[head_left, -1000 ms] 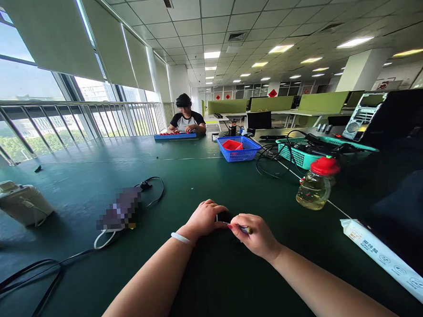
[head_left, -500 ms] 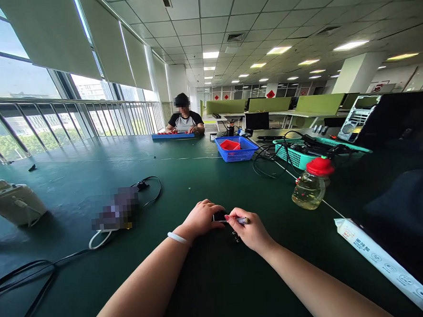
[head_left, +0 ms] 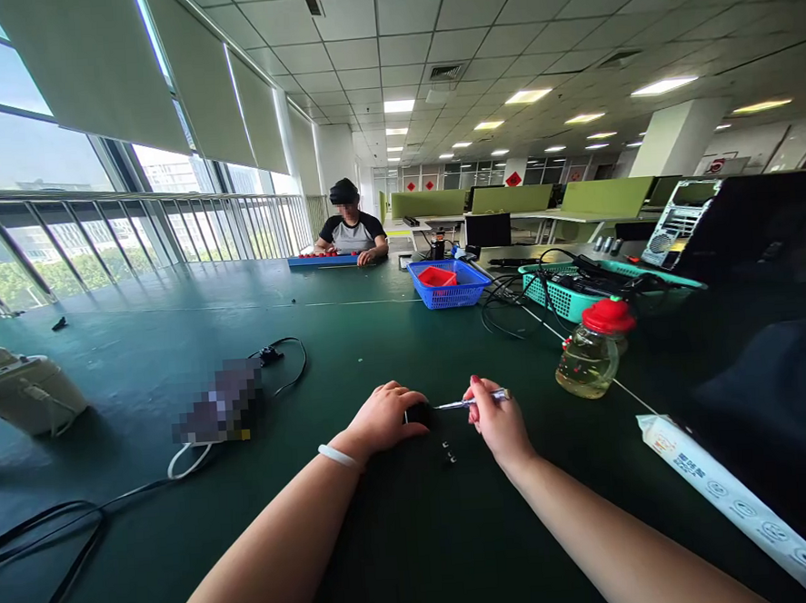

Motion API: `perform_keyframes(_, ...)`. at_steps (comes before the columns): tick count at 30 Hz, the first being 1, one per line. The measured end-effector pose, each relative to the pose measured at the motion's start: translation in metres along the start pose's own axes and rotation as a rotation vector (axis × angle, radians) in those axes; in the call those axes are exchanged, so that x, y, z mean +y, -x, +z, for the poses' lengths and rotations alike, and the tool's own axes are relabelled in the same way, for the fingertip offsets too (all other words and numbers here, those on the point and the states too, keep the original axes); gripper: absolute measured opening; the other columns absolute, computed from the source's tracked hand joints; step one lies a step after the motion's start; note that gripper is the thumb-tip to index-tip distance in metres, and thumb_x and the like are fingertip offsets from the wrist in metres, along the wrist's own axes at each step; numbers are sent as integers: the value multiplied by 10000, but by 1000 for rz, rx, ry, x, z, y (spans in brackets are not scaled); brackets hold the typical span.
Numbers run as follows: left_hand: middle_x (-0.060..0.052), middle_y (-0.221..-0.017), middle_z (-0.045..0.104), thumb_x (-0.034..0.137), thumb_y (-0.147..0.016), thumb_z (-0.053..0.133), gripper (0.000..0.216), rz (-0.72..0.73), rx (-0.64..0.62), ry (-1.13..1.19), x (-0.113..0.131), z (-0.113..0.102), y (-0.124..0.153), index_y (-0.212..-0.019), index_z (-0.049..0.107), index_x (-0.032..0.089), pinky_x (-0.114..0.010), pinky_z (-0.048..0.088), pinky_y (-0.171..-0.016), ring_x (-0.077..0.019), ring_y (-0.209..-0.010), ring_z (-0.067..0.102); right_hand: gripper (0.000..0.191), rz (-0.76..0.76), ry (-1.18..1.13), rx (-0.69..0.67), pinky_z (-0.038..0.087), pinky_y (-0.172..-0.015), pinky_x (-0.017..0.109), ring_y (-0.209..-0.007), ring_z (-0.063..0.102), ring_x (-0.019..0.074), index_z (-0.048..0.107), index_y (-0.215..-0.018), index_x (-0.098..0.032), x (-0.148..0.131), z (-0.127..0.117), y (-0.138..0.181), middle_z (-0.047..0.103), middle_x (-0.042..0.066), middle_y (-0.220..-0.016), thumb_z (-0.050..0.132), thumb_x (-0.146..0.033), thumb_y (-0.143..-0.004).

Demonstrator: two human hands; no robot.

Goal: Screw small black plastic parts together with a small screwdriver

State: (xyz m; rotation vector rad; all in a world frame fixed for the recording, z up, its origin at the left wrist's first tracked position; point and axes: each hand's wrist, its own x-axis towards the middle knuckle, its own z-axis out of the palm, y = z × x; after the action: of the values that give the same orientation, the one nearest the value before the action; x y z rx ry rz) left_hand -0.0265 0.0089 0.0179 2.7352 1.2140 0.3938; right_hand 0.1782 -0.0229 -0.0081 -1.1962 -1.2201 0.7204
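Observation:
My left hand (head_left: pixel 387 415) is closed around a small black object (head_left: pixel 418 415), partly hidden by the fingers, low over the dark green table (head_left: pixel 390 539). Its exact kind does not show. A white band circles my left wrist. In my right hand (head_left: pixel 499 426) is a screwdriver (head_left: pixel 474 401) with a thin metal shaft, held pinched by its handle. The shaft points left and its tip is close to the black object; whether they touch I cannot tell. Several tiny parts (head_left: pixel 449 453) lie on the table between and below my hands.
A blue basket (head_left: pixel 452 297) with a red tray stands ahead. To the right are a green basket (head_left: pixel 560 303) of cables, a red-lidded bottle (head_left: pixel 589 358) and a long white package (head_left: pixel 736 499). Cables and a beige jug (head_left: pixel 30 397) lie left. A person (head_left: pixel 352 227) sits opposite.
My right hand has moved right, away from the left hand, and more of the screwdriver's shaft shows. The tiny parts are now uncovered. My left hand stays in place.

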Motion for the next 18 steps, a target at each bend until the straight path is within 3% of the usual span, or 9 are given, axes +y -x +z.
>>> perform_keyframes(6, -60, -1084, 735, 439, -811, 733, 426, 8, -3, 10, 2, -2, 1, -1181, 665, 238, -404, 466, -944, -267, -1052, 629, 576, -29, 96, -105, 361, -418, 253, -413, 467, 141, 523, -630, -240, 0, 3, 2, 451, -39, -452, 453, -769, -848)
perform_keyframes(12, -60, -1045, 738, 462, -824, 712, 407, 31, 10, 13, 0, 0, 1, -1161, 671, 238, -399, 465, -937, -265, -1033, 631, 531, -279, 196, -16, 374, -481, 254, -477, 484, 144, 516, -635, -236, -21, -4, 13, 499, -11, -516, 394, -655, -938)
perform_keyframes(18, -59, -1061, 734, 468, -819, 719, 423, 43, 20, 11, -3, 3, 1, -1170, 667, 237, -403, 468, -936, -264, -1029, 633, 467, -362, 261, -184, 380, -521, 250, -494, 473, 133, 498, -623, -234, -27, 1, 20, 502, -19, -531, 430, -555, -956)
